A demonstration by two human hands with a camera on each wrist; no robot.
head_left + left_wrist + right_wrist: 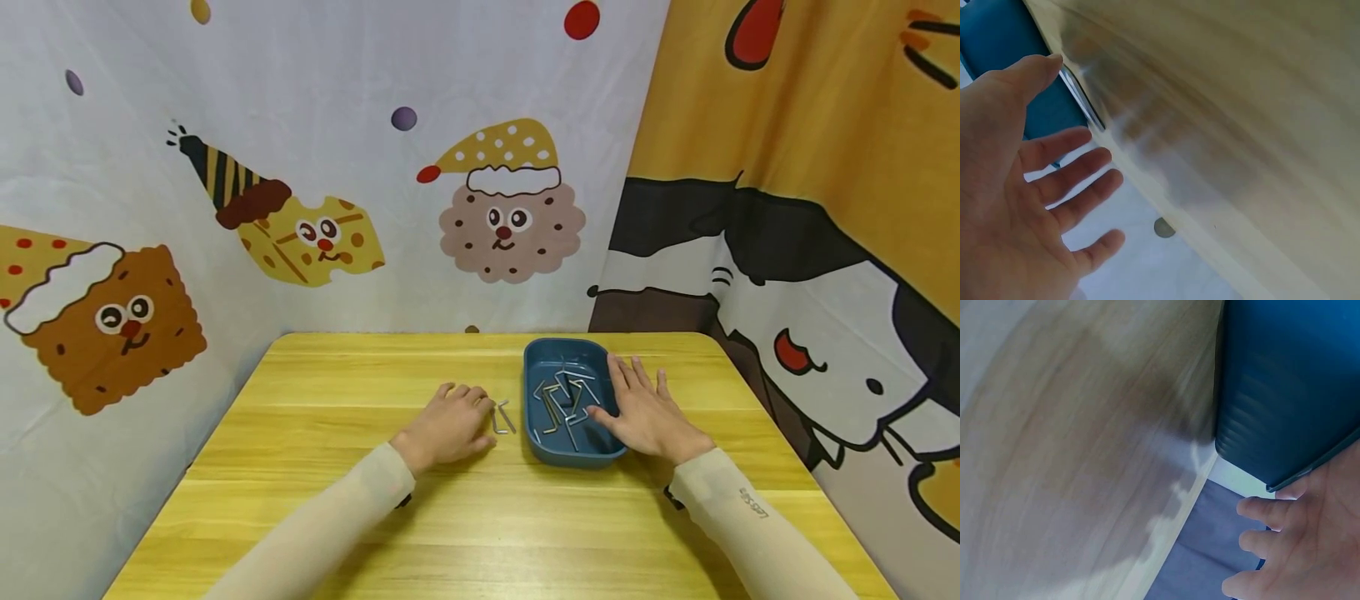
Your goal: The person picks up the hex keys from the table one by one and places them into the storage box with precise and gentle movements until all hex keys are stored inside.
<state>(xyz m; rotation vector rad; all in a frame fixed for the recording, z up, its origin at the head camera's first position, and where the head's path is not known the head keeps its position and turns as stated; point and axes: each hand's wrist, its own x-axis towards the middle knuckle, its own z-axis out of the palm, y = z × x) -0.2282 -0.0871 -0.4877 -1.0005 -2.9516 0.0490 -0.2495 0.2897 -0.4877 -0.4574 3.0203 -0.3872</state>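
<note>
A dark blue tray (573, 457) stands on the table and holds several L-shaped hex keys (553, 400), some silver, some brassy. Left of it, a few silver hex keys (504, 417) lie on the tabletop. My left hand (450, 421) hovers just beside these, fingers apart and loosely bent. In the left wrist view, one hex key (1082, 97) shows near the thumb tip, and the palm is bare. My right hand (648, 417) rests at the tray's right rim, fingers spread and its thumb reaching over the inside. Whether that thumb touches a key is unclear.
The yellow wood-grain table (330, 417) has its far edge against a white cartoon-printed curtain (337, 100). At the right hangs an orange curtain (847, 100) with a printed animal face.
</note>
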